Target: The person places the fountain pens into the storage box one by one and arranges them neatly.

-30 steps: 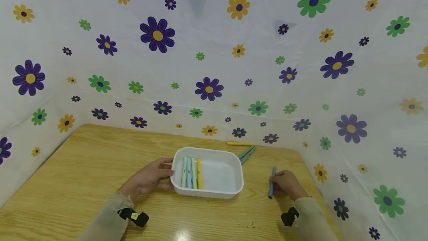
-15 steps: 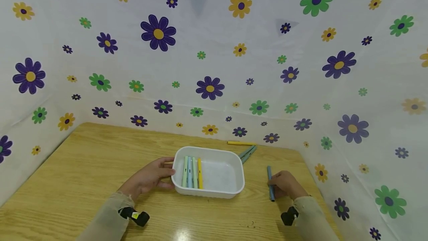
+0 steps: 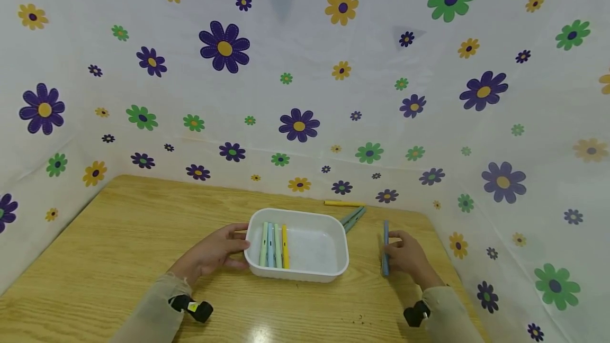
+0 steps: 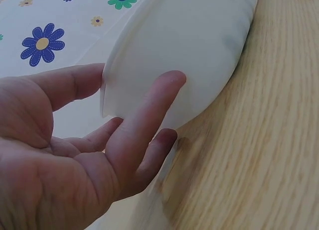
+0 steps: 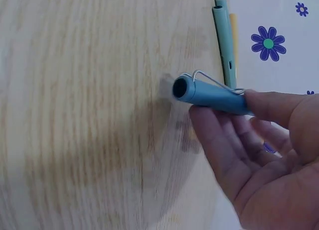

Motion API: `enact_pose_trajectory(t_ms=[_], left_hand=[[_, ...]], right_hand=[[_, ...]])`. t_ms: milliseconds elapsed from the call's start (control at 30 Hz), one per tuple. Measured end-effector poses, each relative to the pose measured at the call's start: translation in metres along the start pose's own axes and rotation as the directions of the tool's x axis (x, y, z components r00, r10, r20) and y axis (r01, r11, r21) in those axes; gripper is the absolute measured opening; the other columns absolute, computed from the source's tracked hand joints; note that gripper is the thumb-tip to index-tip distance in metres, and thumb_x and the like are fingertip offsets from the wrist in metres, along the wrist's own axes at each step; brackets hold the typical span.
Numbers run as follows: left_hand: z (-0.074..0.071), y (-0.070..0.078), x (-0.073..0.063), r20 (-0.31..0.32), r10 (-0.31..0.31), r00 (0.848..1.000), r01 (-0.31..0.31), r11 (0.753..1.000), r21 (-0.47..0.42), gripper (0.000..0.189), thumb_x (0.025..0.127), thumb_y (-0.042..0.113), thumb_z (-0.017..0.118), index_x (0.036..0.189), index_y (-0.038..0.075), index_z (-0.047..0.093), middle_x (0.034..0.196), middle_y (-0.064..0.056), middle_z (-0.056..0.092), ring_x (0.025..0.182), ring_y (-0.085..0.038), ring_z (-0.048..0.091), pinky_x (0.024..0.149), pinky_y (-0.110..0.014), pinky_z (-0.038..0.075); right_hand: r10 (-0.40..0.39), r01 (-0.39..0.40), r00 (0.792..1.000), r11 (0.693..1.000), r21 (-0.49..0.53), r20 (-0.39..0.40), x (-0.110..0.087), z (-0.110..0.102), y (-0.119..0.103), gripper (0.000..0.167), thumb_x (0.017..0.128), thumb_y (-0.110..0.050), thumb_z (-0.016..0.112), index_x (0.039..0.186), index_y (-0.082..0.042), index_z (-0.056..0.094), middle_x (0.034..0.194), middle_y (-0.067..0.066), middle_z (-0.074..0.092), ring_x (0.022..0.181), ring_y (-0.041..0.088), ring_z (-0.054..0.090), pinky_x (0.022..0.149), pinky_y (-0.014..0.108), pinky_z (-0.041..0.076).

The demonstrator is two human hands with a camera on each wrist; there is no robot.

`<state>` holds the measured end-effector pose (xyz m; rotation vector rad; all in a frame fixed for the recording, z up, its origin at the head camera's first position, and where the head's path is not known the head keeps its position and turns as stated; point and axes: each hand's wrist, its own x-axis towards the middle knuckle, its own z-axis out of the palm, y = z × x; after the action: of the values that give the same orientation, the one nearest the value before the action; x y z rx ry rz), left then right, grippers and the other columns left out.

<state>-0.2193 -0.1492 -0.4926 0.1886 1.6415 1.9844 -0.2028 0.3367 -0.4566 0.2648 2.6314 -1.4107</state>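
A blue pen (image 3: 386, 247) with a wire clip is pinched between the thumb and fingers of my right hand (image 3: 409, 255), right of a white plastic tray (image 3: 297, 276). In the right wrist view, the blue pen (image 5: 214, 95) points its round, dark end left, above the table. My left hand (image 3: 216, 250) holds the tray's left end. From the left wrist, one fingertip meets the tray's rim and others lie along its outer wall (image 4: 149, 46). Inside the tray's left half lie two pale green pens (image 3: 263, 245), a light blue pen (image 3: 270, 245) and a yellow pen (image 3: 285, 247), roughly parallel.
Behind the tray's right corner lie grey-green pens (image 3: 353, 218) on the wooden table (image 3: 157, 221). A yellow pen (image 3: 343, 203) sits beyond them near the back edge. Flower-printed white cloth (image 3: 267, 94) encloses the back and sides. Small dark crumbs (image 3: 360, 322) dot the front.
My right hand has moved slightly away from me with the blue pen, which has turned to lie nearly straight front to back. The left hand and tray stay put.
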Motion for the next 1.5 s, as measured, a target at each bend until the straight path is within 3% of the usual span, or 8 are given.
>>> enact_pose_trajectory(t_ms=[200,433,1000,1267,1500], left_hand=[[-0.001,0.0,0.0,0.0,0.004,1.0,-0.004,1.0,0.003,0.071,0.103,0.009,0.062,0.161,0.0,0.022,0.155,-0.034,0.037,0.119,-0.035,0.065,0.093,-0.052,0.061],[-0.001,-0.002,0.001,-0.004,0.006,1.0,-0.006,1.0,0.008,0.071,0.103,0.01,0.063,0.161,0.0,0.023,0.154,-0.034,0.037,0.117,-0.035,0.066,0.092,-0.052,0.061],[0.0,-0.001,0.001,-0.017,0.0,1.0,0.0,1.0,0.013,0.07,0.103,0.01,0.064,0.161,0.0,0.025,0.153,-0.032,0.04,0.117,-0.034,0.066,0.091,-0.051,0.062],[0.001,0.0,0.0,-0.005,0.011,1.0,-0.011,1.0,0.015,0.072,0.103,0.01,0.063,0.161,-0.001,0.023,0.153,-0.033,0.038,0.117,-0.033,0.066,0.09,-0.05,0.062],[0.003,0.0,-0.002,-0.022,0.001,1.0,-0.001,1.0,0.018,0.072,0.102,0.01,0.064,0.161,-0.001,0.024,0.154,-0.034,0.037,0.12,-0.037,0.064,0.091,-0.05,0.062]], right_hand=[[-0.093,0.093,0.995,0.996,0.001,-0.02,0.0,-0.004,-0.001,0.063,0.105,-0.013,0.061,0.16,-0.005,0.031,0.125,0.026,0.057,0.096,0.029,0.07,0.075,0.047,0.066],[-0.123,0.124,0.992,0.992,0.028,-0.032,0.002,-0.008,-0.004,0.068,0.104,-0.014,0.064,0.162,-0.01,0.03,0.124,0.024,0.059,0.097,0.026,0.071,0.071,0.046,0.066],[-0.183,0.188,0.979,0.981,0.043,-0.095,0.0,-0.016,-0.014,0.066,0.103,-0.018,0.066,0.162,-0.02,0.036,0.123,0.023,0.057,0.096,0.026,0.071,0.071,0.043,0.067],[-0.21,0.22,0.969,0.974,0.06,-0.131,-0.003,-0.01,-0.026,0.068,0.102,-0.019,0.068,0.161,-0.017,0.037,0.125,0.023,0.057,0.097,0.025,0.072,0.071,0.041,0.067],[-0.212,0.222,0.96,0.975,0.033,-0.185,0.0,-0.004,-0.03,0.062,0.103,-0.017,0.066,0.16,-0.023,0.041,0.128,0.02,0.056,0.097,0.019,0.069,0.074,0.046,0.066]])
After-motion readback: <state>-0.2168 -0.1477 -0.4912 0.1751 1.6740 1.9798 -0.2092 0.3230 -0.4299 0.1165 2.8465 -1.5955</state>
